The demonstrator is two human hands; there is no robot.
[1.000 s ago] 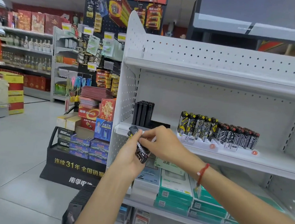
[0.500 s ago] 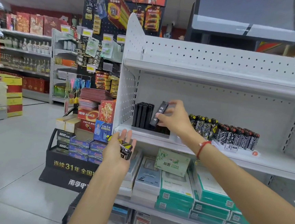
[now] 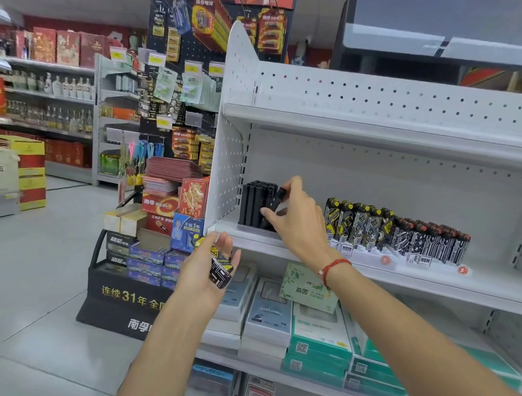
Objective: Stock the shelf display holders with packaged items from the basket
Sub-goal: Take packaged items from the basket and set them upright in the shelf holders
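My right hand (image 3: 295, 220) pinches a slim black lighter (image 3: 274, 202), tilted, at the right side of a black display holder (image 3: 254, 205) filled with upright black lighters on the middle white shelf (image 3: 436, 276). Below the shelf's left corner, my left hand (image 3: 208, 267) is palm up and cradles a few patterned black-and-yellow lighters (image 3: 219, 268) with loosely curled fingers. To the right on the same shelf stand rows of patterned lighters (image 3: 395, 231) in white holders. The basket is not in view.
Boxed goods in grey and green (image 3: 305, 331) fill the shelf below. A black battery display stand (image 3: 140, 266) stands left of the white shelving unit. The upper shelf (image 3: 385, 133) overhangs the working shelf. Open tiled floor lies to the left.
My right hand took one black lighter from my left hand, rose to the shelf and lowered it to the black holder. My left hand turned palm up, keeping the rest.
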